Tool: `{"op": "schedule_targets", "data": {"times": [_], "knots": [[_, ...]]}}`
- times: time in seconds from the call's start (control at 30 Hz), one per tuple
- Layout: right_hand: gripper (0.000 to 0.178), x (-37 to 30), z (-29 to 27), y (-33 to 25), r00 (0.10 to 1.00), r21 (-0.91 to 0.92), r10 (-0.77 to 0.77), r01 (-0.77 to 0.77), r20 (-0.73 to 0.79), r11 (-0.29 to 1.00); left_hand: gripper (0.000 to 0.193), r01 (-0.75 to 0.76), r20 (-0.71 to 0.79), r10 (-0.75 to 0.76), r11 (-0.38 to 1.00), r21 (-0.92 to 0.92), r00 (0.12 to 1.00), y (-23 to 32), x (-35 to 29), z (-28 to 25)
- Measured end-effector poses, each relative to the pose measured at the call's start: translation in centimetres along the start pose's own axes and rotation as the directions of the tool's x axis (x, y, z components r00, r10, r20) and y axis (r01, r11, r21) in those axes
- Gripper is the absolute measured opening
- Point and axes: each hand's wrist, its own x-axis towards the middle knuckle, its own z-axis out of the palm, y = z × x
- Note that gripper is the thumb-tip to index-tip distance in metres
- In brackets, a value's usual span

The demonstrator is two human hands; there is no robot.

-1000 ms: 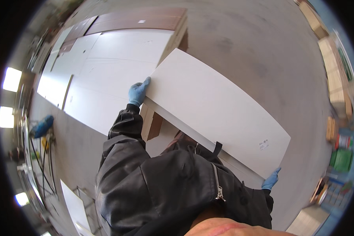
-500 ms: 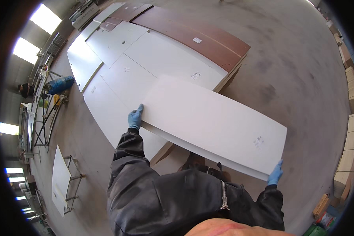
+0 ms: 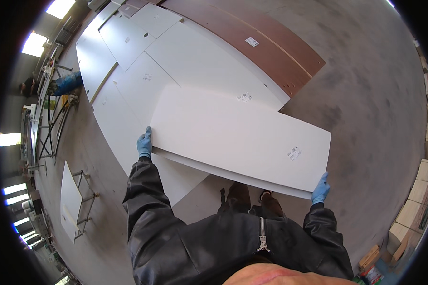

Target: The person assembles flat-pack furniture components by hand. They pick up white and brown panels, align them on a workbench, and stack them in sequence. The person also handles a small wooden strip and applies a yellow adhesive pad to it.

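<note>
A long white panel with a small printed label is held level in front of my body. My left hand, in a blue glove, grips its left end, with the thumb on top. My right hand, gloved alike, is closed on the near corner of its right end. Along the near side a second edge shows below the top face; I cannot tell whether this is another panel. The left part of the held panel overlaps a broad pile of white panels, and its right part reaches out over the floor.
Reddish-brown panels lie along the far side of the white pile. At the left stand a white board on a metal frame and a rack with a blue bundle. Stacked pale boards line the right edge.
Both hands have carried the white panel to the left, further over the pile. Its right end has swung away from my body. Both hands keep their grip.
</note>
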Motion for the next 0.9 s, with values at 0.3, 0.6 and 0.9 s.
{"op": "schedule_targets", "data": {"times": [0.3, 0.6, 0.9], "knots": [[0.073, 1.6, 2.4, 4.5, 0.999, -0.111, 0.032, -0.032, -0.002, 0.993, 0.071, -0.194, 0.066, 0.183, 0.890, 0.413, 0.981, 0.9, -1.2, 0.7], [0.072, 1.3, 2.4, 4.7, 0.999, -0.121, 0.046, -0.043, 0.015, 0.992, 0.062, -0.061, -0.261, 0.238, 0.836, 0.545, 0.935, 3.2, -4.4, 3.6], [0.071, 0.6, 2.5, 5.6, 0.998, -0.065, 0.057, -0.056, 0.013, 0.996, 0.039, -0.375, -0.463, 0.593, 0.793, 0.481, 0.659, 10.5, -3.6, -3.9]]}}
